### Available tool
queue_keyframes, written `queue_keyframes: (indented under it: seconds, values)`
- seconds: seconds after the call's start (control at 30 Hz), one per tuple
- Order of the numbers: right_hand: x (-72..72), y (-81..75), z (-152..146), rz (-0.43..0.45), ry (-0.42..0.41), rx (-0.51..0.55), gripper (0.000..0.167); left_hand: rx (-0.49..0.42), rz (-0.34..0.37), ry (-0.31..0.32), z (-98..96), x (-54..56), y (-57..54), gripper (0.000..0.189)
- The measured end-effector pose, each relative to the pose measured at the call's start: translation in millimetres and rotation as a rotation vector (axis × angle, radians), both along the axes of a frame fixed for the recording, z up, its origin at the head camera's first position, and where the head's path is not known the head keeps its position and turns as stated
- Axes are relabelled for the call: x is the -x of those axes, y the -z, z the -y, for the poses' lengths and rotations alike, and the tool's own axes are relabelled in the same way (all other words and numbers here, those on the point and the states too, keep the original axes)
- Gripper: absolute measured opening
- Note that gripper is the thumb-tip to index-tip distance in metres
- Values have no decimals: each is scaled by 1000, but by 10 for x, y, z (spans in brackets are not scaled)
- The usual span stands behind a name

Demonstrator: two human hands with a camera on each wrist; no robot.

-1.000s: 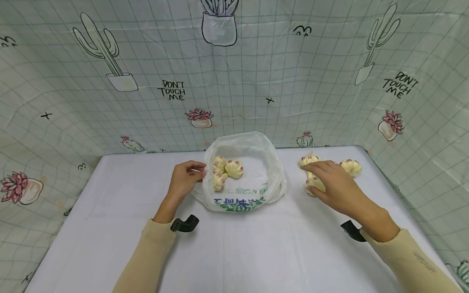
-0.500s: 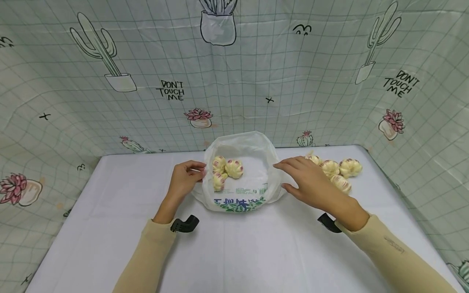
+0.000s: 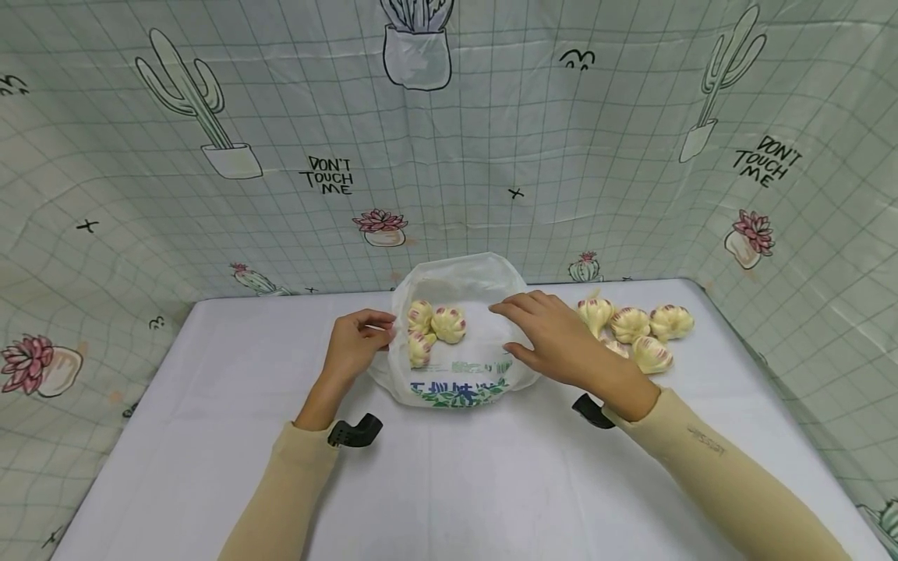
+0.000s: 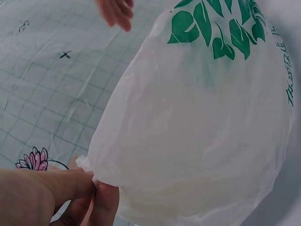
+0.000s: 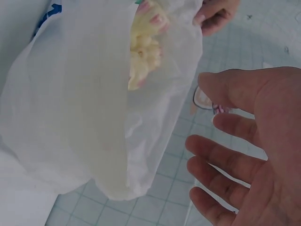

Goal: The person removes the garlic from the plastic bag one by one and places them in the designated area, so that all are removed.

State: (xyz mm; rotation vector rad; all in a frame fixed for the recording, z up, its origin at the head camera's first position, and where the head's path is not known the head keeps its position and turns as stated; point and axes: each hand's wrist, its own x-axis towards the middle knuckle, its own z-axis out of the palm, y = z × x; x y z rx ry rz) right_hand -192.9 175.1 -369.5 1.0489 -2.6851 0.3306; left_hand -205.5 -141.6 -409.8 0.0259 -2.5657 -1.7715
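Observation:
A white plastic bag (image 3: 515, 378) with green leaf print and blue lettering lies with its mouth open. My left hand (image 3: 358, 343) pinches the left rim of the bag; the left wrist view shows thumb and fingers (image 4: 104, 200) on the plastic. Inside the bag are three garlic bulbs (image 3: 448, 324), cream with pinkish streaks. Over the bag's right side hovers my right hand (image 3: 561, 339), its fingers spread and slightly bent. In the right wrist view the palm (image 5: 277, 165) is bare, apart from the bag.
Several more garlic bulbs (image 3: 630, 324) lie on the white-covered table (image 3: 449, 483) to the right of the bag, partly behind my right hand. Behind and at both sides hangs a grid-patterned cloth (image 3: 449, 156) with cactus drawings.
My right hand has moved left from above the loose garlic bulbs to the bag's mouth, uncovering more of the bulbs. My left hand stays at the bag's rim.

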Motion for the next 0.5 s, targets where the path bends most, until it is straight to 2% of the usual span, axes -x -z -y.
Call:
queue_keyframes:
  seconds: [0.5]
  values:
    - [138,38,276,-2,-6,-43,60,2,-7,5,-12,-3,-1,21]
